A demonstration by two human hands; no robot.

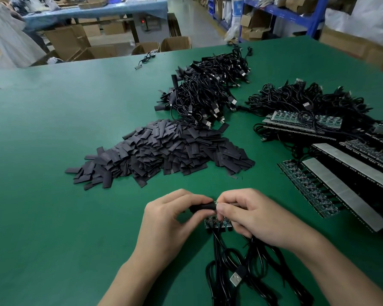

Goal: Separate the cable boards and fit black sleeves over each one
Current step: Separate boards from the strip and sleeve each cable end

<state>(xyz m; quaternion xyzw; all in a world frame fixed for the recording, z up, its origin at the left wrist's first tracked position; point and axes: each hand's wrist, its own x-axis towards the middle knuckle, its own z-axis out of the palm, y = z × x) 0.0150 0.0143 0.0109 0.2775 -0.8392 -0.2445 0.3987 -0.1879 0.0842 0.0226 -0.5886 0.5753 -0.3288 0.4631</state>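
My left hand (170,215) pinches a black sleeve (202,207) at the near middle of the green table (53,195). My right hand (250,214) meets it, fingertips closed on a small board at the sleeve's mouth, mostly hidden by the fingers. Just below, a short strip of joined green cable boards (217,224) hangs under my right fingers, its black cables (228,261) trailing toward me with a USB plug (238,278). A large heap of loose black sleeves (159,151) lies beyond my hands.
A pile of sleeved cables (208,96) sits farther back. At the right lie long panels of joined boards (310,188), grey strips (345,193) and tangled cables (307,100). Cardboard boxes (175,44) and blue shelving (296,16) stand beyond the table.
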